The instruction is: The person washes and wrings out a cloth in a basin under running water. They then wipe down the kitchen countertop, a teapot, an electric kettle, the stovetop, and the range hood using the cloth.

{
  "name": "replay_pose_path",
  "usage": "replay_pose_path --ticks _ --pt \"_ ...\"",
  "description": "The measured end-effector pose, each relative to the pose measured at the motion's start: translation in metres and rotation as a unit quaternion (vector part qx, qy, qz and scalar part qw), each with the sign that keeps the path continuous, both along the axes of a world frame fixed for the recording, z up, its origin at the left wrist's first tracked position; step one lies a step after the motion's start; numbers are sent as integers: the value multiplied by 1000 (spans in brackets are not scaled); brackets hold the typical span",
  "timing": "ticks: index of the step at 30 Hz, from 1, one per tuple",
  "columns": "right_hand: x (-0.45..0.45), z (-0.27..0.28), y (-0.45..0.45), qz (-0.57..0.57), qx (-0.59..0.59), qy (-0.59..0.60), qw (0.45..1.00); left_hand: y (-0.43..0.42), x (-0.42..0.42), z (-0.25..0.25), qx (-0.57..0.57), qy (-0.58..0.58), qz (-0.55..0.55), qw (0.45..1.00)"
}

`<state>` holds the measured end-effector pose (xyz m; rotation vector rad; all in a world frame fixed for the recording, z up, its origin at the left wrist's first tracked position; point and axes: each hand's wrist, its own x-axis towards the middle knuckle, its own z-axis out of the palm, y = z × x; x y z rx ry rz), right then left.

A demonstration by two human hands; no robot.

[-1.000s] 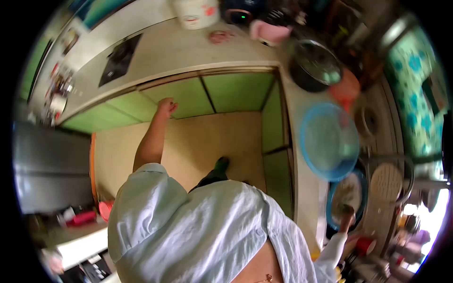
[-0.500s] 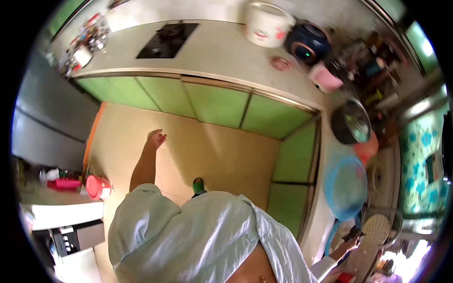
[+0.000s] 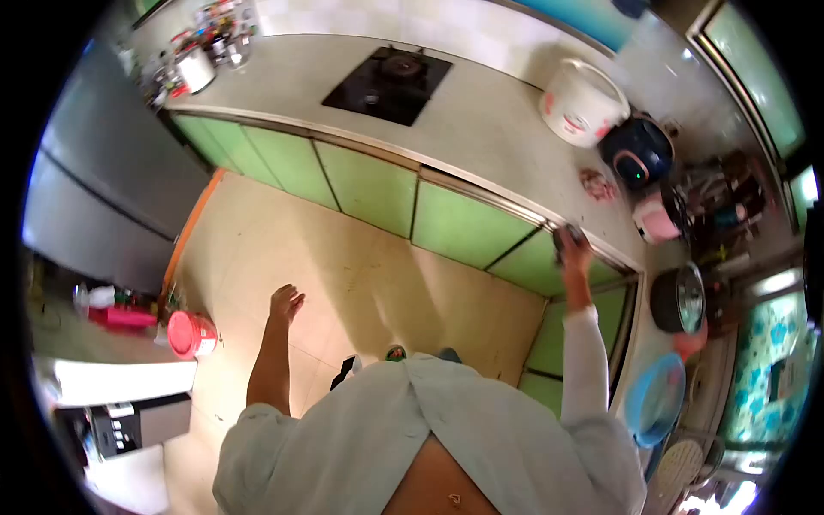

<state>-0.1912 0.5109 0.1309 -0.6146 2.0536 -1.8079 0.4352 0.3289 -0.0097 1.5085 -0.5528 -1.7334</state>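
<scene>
My right hand [image 3: 575,256] is raised at the front edge of the countertop, its fingers closed round a small dark object [image 3: 568,240] whose kind I cannot make out. Below that hand are the green cabinet doors [image 3: 474,225]. Beyond it on the counter lies a small pink and white patterned item [image 3: 596,184]. My left hand [image 3: 287,302] hangs over the floor on the left, fingers loosely curled and apart, with nothing in it.
A black gas stove [image 3: 388,84] is set in the countertop [image 3: 489,112]. A white bucket [image 3: 584,103] and a dark blue rice cooker [image 3: 637,153] stand in the corner. On the right are a dark pot [image 3: 669,300] and a blue basin [image 3: 657,402]. A red bucket [image 3: 190,335] is on the floor.
My right hand has moved from the sink area at lower right up to the counter edge, still holding the dark object. The view has turned rightward. My left hand still hangs, empty.
</scene>
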Motion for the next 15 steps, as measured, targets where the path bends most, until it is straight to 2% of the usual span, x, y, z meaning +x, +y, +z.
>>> replay_pose_path --ticks 1,2,3,5,8,11,15 --pt "12 15 -32 46 60 17 997 -4 5 -6 -23 6 1 1000" --pt "4 -2 -67 69 21 148 986 -9 11 -7 -14 40 8 999" --pt "30 27 -88 30 32 233 971 -14 12 -7 -6 74 24 997" --pt "26 32 -134 46 131 228 964 -22 5 0 1 79 26 997" --pt "12 19 -179 58 126 329 934 -29 -1 9 17 33 59 998" --pt "3 13 -214 54 197 352 913 -45 -5 12 24 -3 86 996" --pt "-23 -18 -256 94 169 351 916 -75 -12 10 40 -43 96 994"
